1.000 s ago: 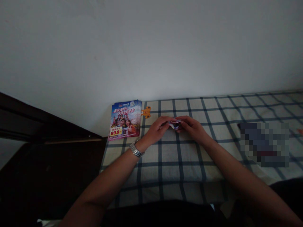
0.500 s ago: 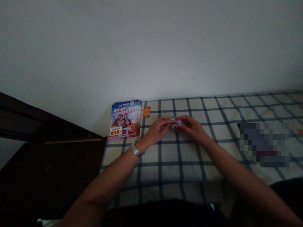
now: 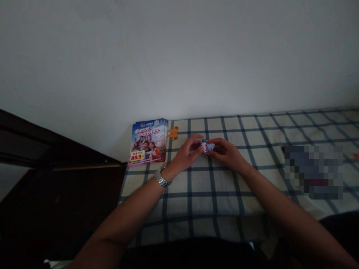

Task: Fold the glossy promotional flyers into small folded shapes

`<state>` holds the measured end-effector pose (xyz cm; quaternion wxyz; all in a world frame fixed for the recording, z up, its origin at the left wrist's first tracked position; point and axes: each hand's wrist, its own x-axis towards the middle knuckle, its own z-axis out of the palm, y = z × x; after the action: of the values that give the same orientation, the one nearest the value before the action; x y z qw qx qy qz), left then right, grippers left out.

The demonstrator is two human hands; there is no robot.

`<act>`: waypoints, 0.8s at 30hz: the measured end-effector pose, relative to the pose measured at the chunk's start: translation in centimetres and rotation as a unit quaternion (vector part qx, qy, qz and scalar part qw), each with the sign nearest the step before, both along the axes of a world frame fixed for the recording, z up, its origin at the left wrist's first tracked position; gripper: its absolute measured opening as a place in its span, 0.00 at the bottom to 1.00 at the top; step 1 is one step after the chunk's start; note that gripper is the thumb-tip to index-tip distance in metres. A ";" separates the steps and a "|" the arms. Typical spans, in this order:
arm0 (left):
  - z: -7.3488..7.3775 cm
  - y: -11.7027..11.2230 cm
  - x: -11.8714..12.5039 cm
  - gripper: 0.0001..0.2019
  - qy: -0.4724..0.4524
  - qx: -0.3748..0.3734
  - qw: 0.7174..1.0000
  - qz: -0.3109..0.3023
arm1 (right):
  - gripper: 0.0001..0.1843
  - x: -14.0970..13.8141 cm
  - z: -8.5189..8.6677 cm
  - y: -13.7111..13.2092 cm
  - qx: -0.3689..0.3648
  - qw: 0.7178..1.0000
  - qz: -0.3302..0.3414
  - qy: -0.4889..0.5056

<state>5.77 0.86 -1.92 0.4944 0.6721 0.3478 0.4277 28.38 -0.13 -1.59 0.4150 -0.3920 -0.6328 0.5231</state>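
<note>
A small piece of folded printed paper [image 3: 207,147], blue, purple and white, is held between my two hands just above the checked cloth. My left hand [image 3: 190,150], with a metal watch on its wrist, has its thumb and fingers curled at the paper's left edge. From the other side, my right hand [image 3: 226,152] pinches the paper's right edge between thumb and fingers. The exact shape of the folds is too small to make out. Left of my hands lies a stack of colourful flyers [image 3: 148,144] with "89.9" printed on the top one.
The surface is covered by a white cloth with dark checks [image 3: 200,186], its back edge against a pale wall [image 3: 196,59]. An orange bear figure [image 3: 173,133] shows beside the flyers. To the right lies a blurred dark object [image 3: 308,170]. Dark wooden furniture [image 3: 50,149] stands at the left.
My left fingers have lifted and spread slightly from the paper's top, and the folded paper is turned so more of its printed face shows. The flyers have stayed in place.
</note>
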 end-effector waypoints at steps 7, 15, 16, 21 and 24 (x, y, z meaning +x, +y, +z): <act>0.7 0.5 -0.1 0.16 0.068 0.000 0.997 0.042 | 0.20 0.1 0.1 -0.6 0.012 0.998 0.038 -0.046; 0.5 0.4 -0.2 0.15 0.033 -0.027 0.998 0.051 | 0.24 0.0 0.1 -0.5 0.026 0.999 0.019 -0.040; 0.4 0.4 -0.2 0.15 0.027 -0.027 0.998 0.051 | 0.24 -0.1 0.1 -0.5 0.024 0.999 0.020 -0.042; 0.3 0.5 -0.2 0.15 0.003 -0.024 0.998 0.053 | 0.25 0.0 0.2 -0.6 0.022 0.997 0.014 -0.075; 0.3 0.5 -0.3 0.16 0.012 -0.023 0.999 0.046 | 0.20 0.0 0.4 -0.7 0.022 0.993 0.015 -0.113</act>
<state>5.49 1.35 -1.62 0.4855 0.6486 0.3938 0.4341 28.34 -0.79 -1.15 0.3419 -0.4300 -0.6926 0.4675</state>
